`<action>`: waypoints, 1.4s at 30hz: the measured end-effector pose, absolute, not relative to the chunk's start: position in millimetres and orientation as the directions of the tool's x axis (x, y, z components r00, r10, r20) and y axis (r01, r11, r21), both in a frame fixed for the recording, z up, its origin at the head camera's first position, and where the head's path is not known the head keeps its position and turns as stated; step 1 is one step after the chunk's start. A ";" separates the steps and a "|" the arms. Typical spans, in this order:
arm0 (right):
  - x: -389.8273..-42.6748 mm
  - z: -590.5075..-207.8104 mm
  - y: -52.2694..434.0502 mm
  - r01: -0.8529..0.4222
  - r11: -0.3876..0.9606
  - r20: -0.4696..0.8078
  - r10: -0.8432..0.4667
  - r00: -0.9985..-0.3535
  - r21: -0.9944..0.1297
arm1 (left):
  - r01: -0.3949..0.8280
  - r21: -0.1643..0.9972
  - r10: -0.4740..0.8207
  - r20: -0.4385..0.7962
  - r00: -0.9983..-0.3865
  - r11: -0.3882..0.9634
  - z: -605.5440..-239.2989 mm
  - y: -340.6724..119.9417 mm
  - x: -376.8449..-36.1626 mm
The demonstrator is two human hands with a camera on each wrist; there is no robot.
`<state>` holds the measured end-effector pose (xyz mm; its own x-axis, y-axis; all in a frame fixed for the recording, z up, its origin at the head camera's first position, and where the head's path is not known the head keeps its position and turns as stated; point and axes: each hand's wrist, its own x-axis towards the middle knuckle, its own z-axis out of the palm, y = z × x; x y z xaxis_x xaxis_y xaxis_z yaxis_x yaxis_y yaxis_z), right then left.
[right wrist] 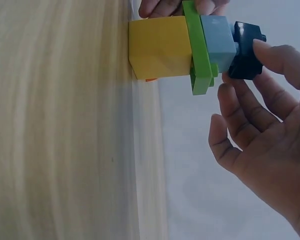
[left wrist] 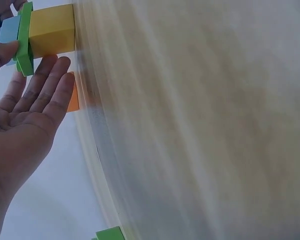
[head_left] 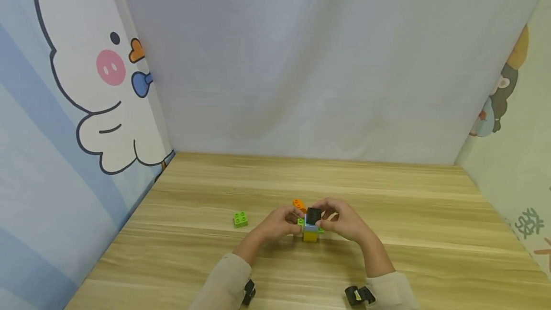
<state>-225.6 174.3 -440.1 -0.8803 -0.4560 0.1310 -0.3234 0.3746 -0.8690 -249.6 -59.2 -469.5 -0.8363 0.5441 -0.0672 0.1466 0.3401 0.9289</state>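
A small stack of toy building bricks stands on the table: a yellow brick (right wrist: 160, 47) at the bottom, a wider green brick (right wrist: 202, 75) across it, then a light blue brick (right wrist: 219, 44). My right hand (head_left: 344, 221) pinches a black brick (right wrist: 246, 50) between thumb and fingers. That brick sits tilted on the blue one, with a gap and studs showing between them. From the other side my left hand (head_left: 277, 224) pinches the end of the green brick, its thumb near the blue brick and the other fingers extended below.
An orange brick (head_left: 299, 204) lies just behind the stack. Off to the left rests a loose light green brick (head_left: 240, 219) with its studs up. The wood-grain table (head_left: 387, 190) ends at a pale curtain (head_left: 301, 61) behind and printed panels at both sides.
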 end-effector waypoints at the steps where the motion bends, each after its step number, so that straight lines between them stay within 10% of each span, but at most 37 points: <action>1: -225.3 -440.0 174.2 -0.323 0.377 0.128 -0.458 -0.880 -0.868 | 0.143 0.931 0.543 -0.066 -0.837 0.334 -470.2 -59.2 -249.6; 42: -222.5 -432.9 166.7 -0.378 0.515 0.111 -0.475 -0.873 -0.769 | 0.117 0.945 0.549 -0.075 -0.832 0.306 -468.6 -66.4 -252.8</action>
